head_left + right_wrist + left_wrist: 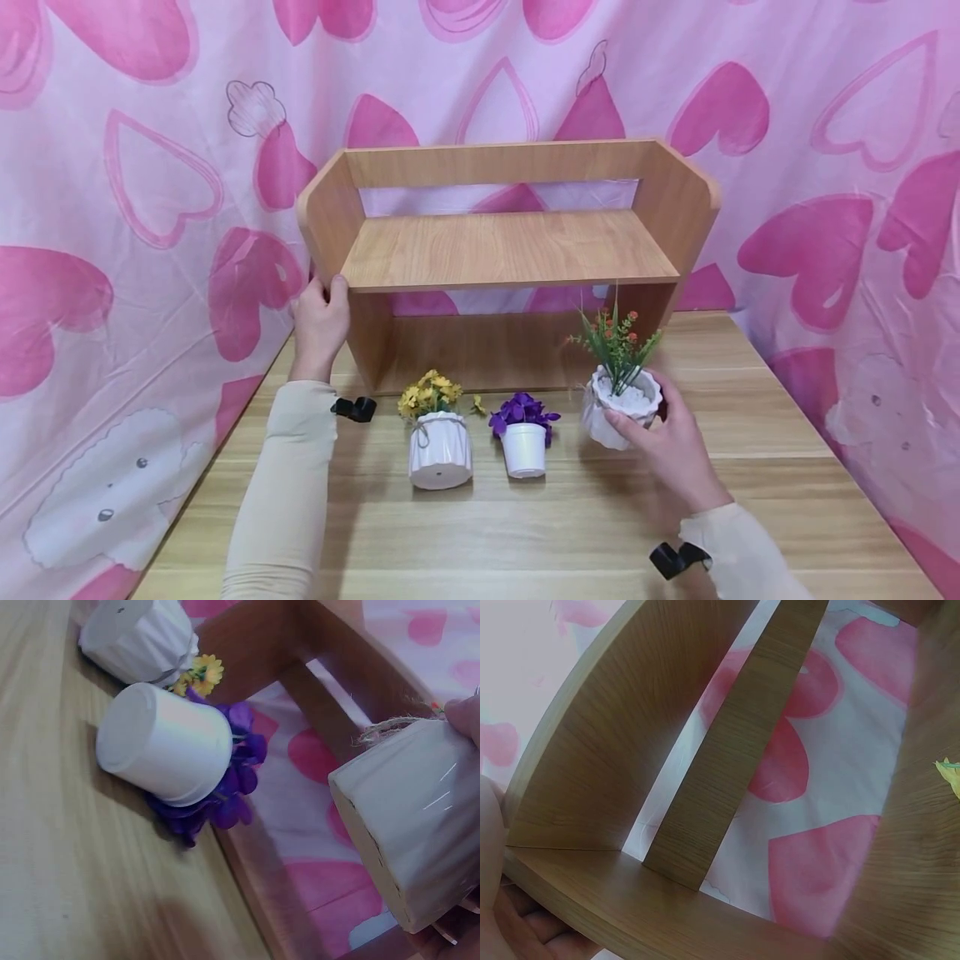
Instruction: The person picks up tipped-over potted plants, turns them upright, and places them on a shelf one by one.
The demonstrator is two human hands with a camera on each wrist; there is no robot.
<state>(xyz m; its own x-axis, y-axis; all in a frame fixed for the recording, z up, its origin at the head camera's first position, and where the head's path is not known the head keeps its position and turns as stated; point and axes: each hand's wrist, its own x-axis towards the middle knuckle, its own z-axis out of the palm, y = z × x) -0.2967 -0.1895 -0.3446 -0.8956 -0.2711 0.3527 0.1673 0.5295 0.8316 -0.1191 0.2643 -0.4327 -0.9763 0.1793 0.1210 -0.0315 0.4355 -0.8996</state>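
My left hand (pixel 321 321) grips the left side panel of a wooden shelf (pixel 510 246), thumb at the front edge by the upper board and fingers behind. In my right hand (pixel 671 442) is a white ribbed flowerpot (pixel 409 817) with green leaves and small orange flowers (pixel 618 342), held upright by its side. The right wrist view shows its base raised off the table. Left of it, a white pot with purple flowers (pixel 524 450) lies tipped over, blooms toward the shelf. Farther left lies a white ribbed pot with yellow flowers (pixel 441 450), also on its side.
The shelf stands at the back of a wood-grain table (pixel 480 542), with a lower board (pixel 487 350) near the tabletop. A loose yellow flower (pixel 478 406) lies by the shelf's front edge. A pink heart-patterned curtain (pixel 165 192) hangs behind and at both sides.
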